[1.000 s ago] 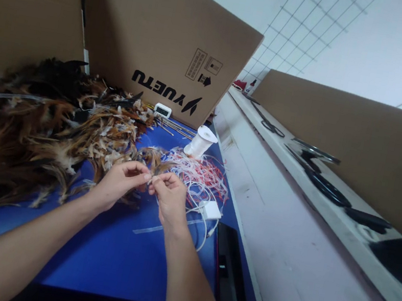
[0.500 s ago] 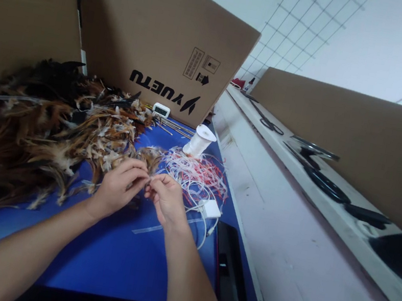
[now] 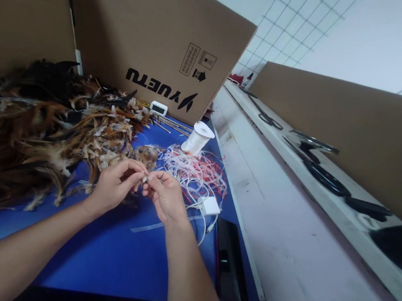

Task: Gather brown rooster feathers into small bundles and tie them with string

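Over the blue table both my hands meet, fingertips pinched together. My left hand [image 3: 113, 183] is closed, thumb against fingers, and my right hand [image 3: 165, 195] is closed in the same way just beside it. Between them shows a small whitish tuft [image 3: 144, 179], which looks like the base of a feather; most of it is hidden by the fingers. Just beyond the fingertips is a small clump of brown feathers [image 3: 148, 155]; whether it joins the tuft I cannot tell. A large heap of brown and black feathers [image 3: 42, 143] spreads to the left.
A white spool [image 3: 198, 138] stands behind tangled white and red strips [image 3: 197, 170]. Nearby are a white adapter [image 3: 210, 205] with its cable, a black phone-like slab [image 3: 229, 264], thin sticks [image 3: 174, 125] and a small display [image 3: 158, 108]. Cardboard [image 3: 159, 34] rises behind; scissors [image 3: 270, 121] lie on the right ledge.
My fingers have shifted slightly, and the whitish tuft between them shows more clearly. My left thumb has moved along the pinch. The whole view has shifted a little.
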`<state>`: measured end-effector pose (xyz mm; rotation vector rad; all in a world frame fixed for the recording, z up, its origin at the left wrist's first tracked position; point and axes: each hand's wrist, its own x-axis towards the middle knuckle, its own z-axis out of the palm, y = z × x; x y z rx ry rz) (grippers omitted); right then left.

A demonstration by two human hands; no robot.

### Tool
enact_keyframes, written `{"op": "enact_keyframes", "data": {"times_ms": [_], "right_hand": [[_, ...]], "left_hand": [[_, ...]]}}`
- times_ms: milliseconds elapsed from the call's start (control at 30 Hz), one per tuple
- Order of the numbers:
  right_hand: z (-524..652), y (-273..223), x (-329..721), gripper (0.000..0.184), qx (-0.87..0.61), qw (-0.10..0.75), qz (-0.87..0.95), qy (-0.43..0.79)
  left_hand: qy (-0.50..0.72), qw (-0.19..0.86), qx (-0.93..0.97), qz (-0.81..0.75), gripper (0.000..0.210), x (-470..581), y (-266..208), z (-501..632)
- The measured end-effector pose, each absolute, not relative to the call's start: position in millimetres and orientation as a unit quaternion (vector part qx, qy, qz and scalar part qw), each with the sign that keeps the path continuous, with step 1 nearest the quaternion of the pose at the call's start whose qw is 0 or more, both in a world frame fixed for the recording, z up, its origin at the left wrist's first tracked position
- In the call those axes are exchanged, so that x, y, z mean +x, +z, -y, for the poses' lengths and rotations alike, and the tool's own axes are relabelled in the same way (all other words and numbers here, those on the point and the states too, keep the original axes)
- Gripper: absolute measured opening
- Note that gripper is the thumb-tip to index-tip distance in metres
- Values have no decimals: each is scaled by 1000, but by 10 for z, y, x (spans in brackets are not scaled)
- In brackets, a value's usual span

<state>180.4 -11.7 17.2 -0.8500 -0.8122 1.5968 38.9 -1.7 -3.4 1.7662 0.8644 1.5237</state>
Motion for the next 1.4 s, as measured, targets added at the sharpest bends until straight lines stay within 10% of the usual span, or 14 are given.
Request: {"op": "enact_keyframes", "data": {"times_ms": [1400], "right_hand": [[260,367,1984,11,-477,515,628,337]], "left_hand": [[467,544,612,-334,19,328,55,-45]]}}
